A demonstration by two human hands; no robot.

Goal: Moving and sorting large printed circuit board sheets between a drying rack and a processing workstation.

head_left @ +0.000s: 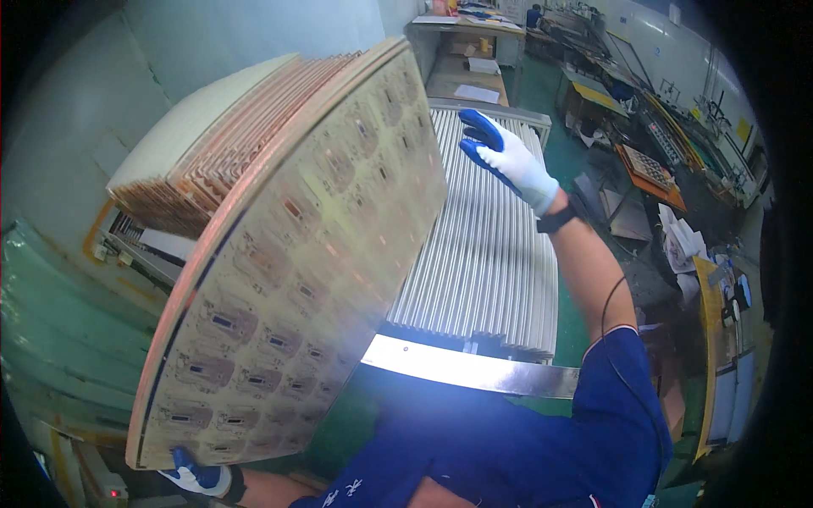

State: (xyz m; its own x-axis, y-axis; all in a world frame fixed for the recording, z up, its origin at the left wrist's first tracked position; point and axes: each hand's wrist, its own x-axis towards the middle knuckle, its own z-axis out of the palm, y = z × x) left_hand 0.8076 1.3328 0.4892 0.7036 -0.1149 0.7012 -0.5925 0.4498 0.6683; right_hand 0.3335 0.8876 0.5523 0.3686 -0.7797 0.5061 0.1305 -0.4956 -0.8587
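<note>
A large circuit board panel (339, 245), with copper-coloured edges and rows of repeated patterns, stands tilted at the left. My left hand (196, 476), in a white glove with blue coating, grips its lower near corner, the blue thumb showing on the panel's face. Raised off the panel's far right edge, my right hand (512, 161) in a matching glove is empty, its thumb and fingers apart. Beneath the right hand is a rack (483, 245) of closely spaced, silvery-white ridged slats. Behind the held panel, several more copper-edged panels (229, 127) stand in a row.
A shiny metal bar (466, 368) crosses the rack's near end, close to my body. At the back is a workbench (466, 27) with papers. Along the right lie an orange board (652, 179), papers (680, 241) and a yellow-edged frame (705, 356). A distant person (533, 15) is at the back.
</note>
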